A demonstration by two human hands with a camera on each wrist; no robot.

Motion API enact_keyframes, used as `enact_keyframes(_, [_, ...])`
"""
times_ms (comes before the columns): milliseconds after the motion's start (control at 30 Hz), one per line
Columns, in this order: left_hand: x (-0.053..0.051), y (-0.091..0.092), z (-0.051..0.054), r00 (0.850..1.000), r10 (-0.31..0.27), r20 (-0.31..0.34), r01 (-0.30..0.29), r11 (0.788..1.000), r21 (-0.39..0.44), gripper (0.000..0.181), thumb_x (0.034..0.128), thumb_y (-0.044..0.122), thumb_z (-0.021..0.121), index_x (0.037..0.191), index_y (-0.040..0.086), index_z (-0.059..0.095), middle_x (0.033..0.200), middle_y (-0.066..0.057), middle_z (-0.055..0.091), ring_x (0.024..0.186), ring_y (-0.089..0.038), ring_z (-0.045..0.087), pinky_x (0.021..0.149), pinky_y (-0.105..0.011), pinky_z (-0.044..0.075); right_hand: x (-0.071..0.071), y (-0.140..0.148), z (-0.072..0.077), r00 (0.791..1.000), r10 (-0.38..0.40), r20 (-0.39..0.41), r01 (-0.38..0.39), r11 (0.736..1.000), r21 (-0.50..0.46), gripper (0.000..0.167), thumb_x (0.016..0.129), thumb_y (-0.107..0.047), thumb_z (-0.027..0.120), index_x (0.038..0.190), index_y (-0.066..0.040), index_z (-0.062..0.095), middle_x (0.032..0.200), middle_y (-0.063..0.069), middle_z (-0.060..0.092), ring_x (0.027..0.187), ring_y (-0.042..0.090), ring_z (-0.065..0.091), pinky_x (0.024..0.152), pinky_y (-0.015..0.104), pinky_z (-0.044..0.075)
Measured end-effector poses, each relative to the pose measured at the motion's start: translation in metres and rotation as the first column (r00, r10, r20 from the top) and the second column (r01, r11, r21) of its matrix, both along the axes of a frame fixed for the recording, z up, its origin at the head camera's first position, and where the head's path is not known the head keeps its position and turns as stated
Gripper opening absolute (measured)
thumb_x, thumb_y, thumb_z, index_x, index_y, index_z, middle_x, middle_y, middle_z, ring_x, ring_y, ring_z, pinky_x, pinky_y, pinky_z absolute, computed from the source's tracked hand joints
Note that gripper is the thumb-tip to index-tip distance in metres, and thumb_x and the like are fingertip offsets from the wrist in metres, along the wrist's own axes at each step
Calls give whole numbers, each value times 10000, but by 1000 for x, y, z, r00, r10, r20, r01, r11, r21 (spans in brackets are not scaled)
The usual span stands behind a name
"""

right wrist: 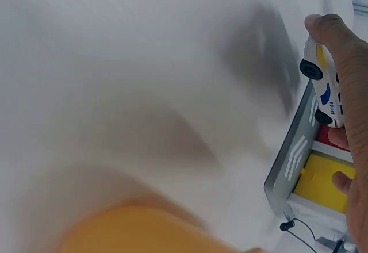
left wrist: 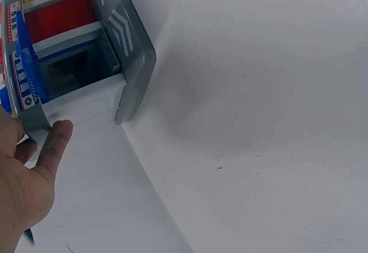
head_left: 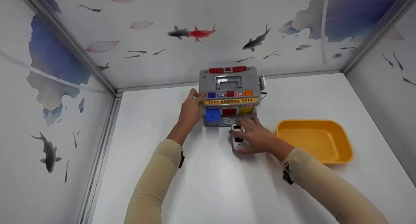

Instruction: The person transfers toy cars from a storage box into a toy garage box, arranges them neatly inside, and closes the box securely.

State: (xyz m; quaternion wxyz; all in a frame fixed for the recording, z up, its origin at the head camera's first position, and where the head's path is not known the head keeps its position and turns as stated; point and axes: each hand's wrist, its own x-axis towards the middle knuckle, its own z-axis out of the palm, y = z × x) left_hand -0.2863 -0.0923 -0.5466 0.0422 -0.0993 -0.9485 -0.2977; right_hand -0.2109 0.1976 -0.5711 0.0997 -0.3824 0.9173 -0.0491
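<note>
A grey toy garage (head_left: 229, 104) stands against the back wall, with blue, red and yellow doors. Its blue door (head_left: 213, 115) is raised, and a dark bay (left wrist: 75, 69) shows behind it in the left wrist view. The left hand (head_left: 192, 108) holds the garage's left edge, thumb and fingers around the grey side (left wrist: 34, 119). A white toy police car (head_left: 238, 138) is pinched in the right hand (head_left: 256, 136), just in front of the garage's ramp. In the right wrist view, the car (right wrist: 324, 89) hangs between the thumb and fingers of the right hand (right wrist: 352, 86).
A yellow-orange tray (head_left: 313, 141) lies on the white table to the right of the right hand. Behind and on both sides rise white panels (head_left: 224, 9) painted with fish and petals. A small handle and a thin cord (head_left: 264, 94) stick out at the garage's right side.
</note>
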Motion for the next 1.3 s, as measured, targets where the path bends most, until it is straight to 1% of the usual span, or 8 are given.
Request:
enact_keyframes(200, [1,1,1,1000,2,3,-2,1000,-3,428,1195,270,513,1580,114,620,1334,-63,520,1134,-199,702,902,-340,639,2,-17,-7,1000,0,-16,0,1000,-23,780,969,-688,759,1628,-321,561,1656,204,498,1522,434,478,1312,763,292])
enact_keyframes(333, [1,1,1,1000,9,13,-9,1000,6,430,1196,276,512,1583,124,617,1357,-55,529,1140,-190,702,906,-329,640,2,-28,-15,1000,-2,-24,1,1000,-24,792,976,-688,751,1642,-313,543,1692,202,469,1568,430,447,1319,770,273])
enact_keyframes(533, [2,1,1,1000,-2,-14,3,1000,6,414,1189,254,530,1553,91,641,1360,-68,541,1111,-195,730,874,-330,646,5,-47,-28,994,-6,-108,4,1000,-20,803,965,-658,787,1637,-302,527,1709,192,429,1579,389,435,1287,771,332])
enact_keyframes(700, [3,1,1,1000,-5,-6,5,1000,15,426,1192,272,518,1566,103,630,1353,-54,535,1156,-196,722,930,-327,651,8,-59,-38,988,-17,-151,6,998,-70,807,972,-595,801,1653,-290,493,1750,214,364,1615,397,408,1272,792,341])
enact_keyframes(867, [3,1,0,1000,-12,-28,12,1000,11,427,1193,276,514,1558,95,637,1343,-68,537,1174,-205,716,944,-336,649,8,-70,-42,981,-23,-195,10,998,-64,813,991,-573,762,1678,-261,459,1790,220,311,1656,404,364,1257,805,351])
enact_keyframes(1100, [2,0,-1,999,-15,-32,15,1000,4,426,1194,280,510,1554,92,641,1325,-60,530,1132,-178,687,917,-334,640,3,-80,-43,981,-81,-179,74,996,-43,908,1022,-577,721,1732,-186,311,1785,212,338,1635,410,401,1245,780,395])
enact_keyframes(1200, [2,0,0,999,-14,-33,14,1000,1,422,1194,276,512,1554,98,643,1318,-59,531,1094,-178,677,900,-337,639,0,-83,-45,982,-98,-164,91,995,-47,900,1017,-584,734,1690,-139,336,1752,206,388,1608,405,432,1251,768,399])
enact_keyframes(1300, [1,0,0,999,-8,-31,8,1000,-1,417,1195,275,513,1556,112,643,1322,-50,527,1082,-174,670,897,-335,639,-2,-84,-47,983,-107,-151,99,993,-61,822,1015,-576,742,1628,-149,400,1726,205,411,1593,406,438,1254,768,395])
